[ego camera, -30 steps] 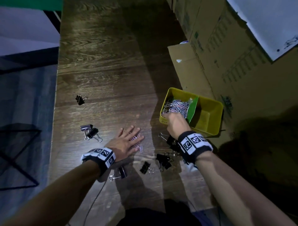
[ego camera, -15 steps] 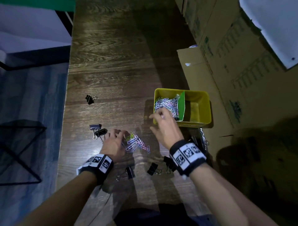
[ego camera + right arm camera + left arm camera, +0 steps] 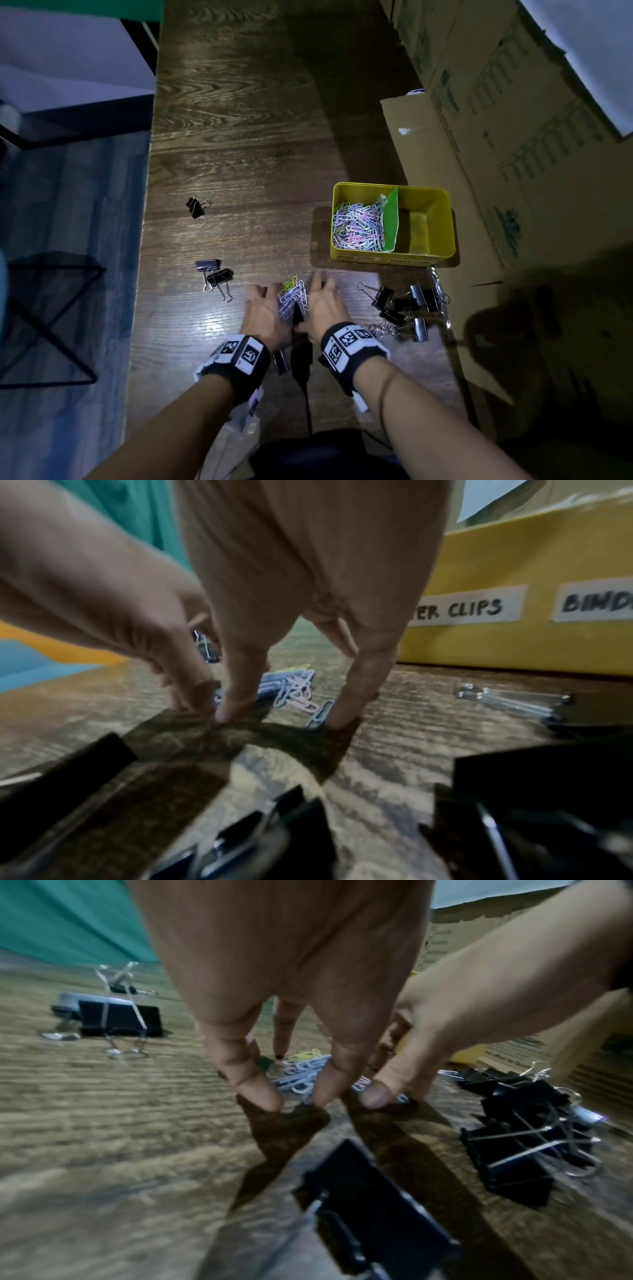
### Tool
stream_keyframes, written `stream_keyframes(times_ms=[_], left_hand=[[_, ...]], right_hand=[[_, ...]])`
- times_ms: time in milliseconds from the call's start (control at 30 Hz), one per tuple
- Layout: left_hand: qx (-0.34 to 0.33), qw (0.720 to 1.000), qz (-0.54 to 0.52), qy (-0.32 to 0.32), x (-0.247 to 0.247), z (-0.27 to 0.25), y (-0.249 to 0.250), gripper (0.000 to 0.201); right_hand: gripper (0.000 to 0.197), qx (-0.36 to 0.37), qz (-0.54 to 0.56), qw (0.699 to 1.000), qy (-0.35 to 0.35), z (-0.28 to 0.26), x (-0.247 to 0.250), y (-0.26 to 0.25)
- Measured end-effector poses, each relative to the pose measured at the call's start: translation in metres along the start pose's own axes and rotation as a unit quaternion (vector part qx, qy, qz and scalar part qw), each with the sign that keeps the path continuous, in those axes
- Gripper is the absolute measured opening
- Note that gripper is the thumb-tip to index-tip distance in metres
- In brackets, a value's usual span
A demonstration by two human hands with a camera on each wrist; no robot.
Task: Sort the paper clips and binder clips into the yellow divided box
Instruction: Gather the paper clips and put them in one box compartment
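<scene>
The yellow divided box [image 3: 442,222] stands on the table's right side, with a green divider [image 3: 390,219]. Its left compartment is heaped with pastel paper clips [image 3: 358,224]; the right one shows bare floor. A small loose pile of paper clips [image 3: 293,298] lies in front of the box. My left hand [image 3: 265,303] and right hand [image 3: 322,296] flank this pile, fingers pointing down with tips on the wood. The left wrist view shows the left hand [image 3: 291,1096] beside the clips [image 3: 301,1074]. The right hand [image 3: 287,715] borders the same clips [image 3: 294,691]. Neither hand grips anything.
Black binder clips lie scattered: a cluster [image 3: 407,308] right of my right hand, a pair [image 3: 214,274] to the left, one [image 3: 196,206] farther off, one [image 3: 281,359] under my wrists. Cardboard boxes [image 3: 513,137] line the right edge. The table's left edge [image 3: 147,240] drops to the floor.
My right hand left the box's left compartment and came down beside the loose pile. My left hand rose from lying flat on the clips onto its fingertips. The pile is pushed tighter.
</scene>
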State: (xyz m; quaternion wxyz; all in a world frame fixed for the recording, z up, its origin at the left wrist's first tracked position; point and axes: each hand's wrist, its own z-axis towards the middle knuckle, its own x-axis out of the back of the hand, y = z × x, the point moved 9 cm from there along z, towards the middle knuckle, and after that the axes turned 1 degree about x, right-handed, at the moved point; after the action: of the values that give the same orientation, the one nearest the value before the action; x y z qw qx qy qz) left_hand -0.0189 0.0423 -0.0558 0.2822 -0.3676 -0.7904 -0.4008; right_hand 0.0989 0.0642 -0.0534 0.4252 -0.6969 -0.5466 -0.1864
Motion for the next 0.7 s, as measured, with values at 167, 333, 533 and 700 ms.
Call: stream_keyframes(times_ms=[167, 333, 533, 700], left_hand=[[-0.038, 0.999, -0.021, -0.013, -0.006, 0.006, 0.024, 0.083], [-0.084, 0.996, 0.022, -0.030, 0.000, 0.009, 0.036, 0.054], [-0.111, 0.994, 0.020, -0.006, 0.002, 0.011, 0.034, 0.038], [-0.125, 0.992, -0.010, 0.017, 0.006, 0.012, 0.028, 0.036]], right_hand=[[0.096, 0.044, -0.070, 0.996, 0.021, 0.010, 0.004, -0.006], [0.042, 0.057, -0.020, 0.998, 0.002, 0.009, 0.008, -0.006], [0.032, 0.034, 0.100, 0.994, -0.026, 0.006, 0.004, 0.001], [0.026, 0.011, 0.094, 0.995, -0.021, 0.009, 0.004, 0.009]])
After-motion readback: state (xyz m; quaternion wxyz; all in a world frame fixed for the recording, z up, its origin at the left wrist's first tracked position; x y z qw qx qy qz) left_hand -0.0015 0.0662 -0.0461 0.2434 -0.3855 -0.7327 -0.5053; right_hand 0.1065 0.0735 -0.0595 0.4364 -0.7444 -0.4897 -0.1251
